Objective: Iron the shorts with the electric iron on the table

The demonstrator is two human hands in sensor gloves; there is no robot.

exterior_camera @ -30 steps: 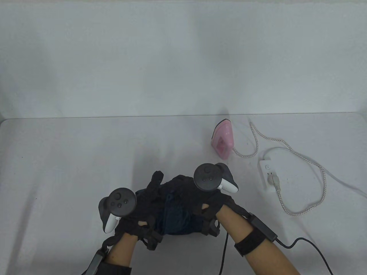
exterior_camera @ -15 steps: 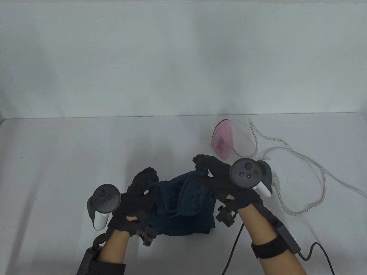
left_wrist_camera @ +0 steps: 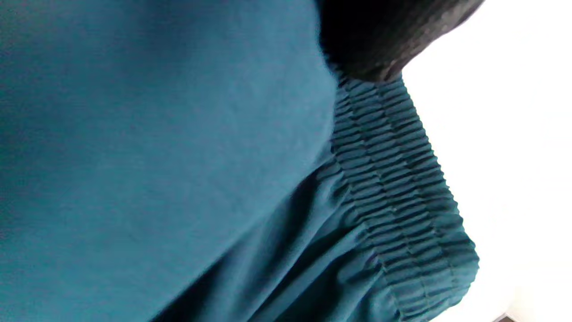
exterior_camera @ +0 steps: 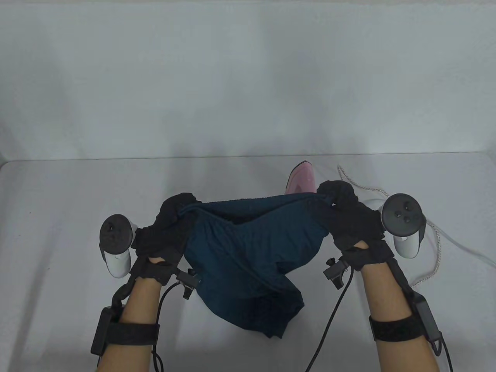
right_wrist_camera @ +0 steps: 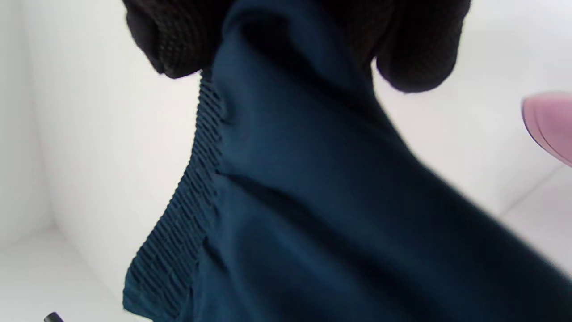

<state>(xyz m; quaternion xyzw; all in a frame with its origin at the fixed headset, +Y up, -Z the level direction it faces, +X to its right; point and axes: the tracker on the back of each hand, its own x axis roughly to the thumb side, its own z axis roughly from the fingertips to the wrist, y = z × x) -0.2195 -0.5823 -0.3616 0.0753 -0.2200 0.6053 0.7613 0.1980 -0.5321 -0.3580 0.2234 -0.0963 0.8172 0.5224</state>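
Shorts (exterior_camera: 252, 252) stretched 9-to-3 along waistband, legs hanging toward 6. Left hand (exterior_camera: 164, 228) and right hand (exterior_camera: 350, 219) each grip a waistband end. Iron (exterior_camera: 300, 180) at 12.

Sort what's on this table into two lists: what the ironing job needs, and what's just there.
For the job:
- teal shorts, held up by the waistband
- left hand and right hand, each gripping one end
- pink iron, behind the shorts
- iron's braided cord

Just there:
- white cable at the right edge
- table
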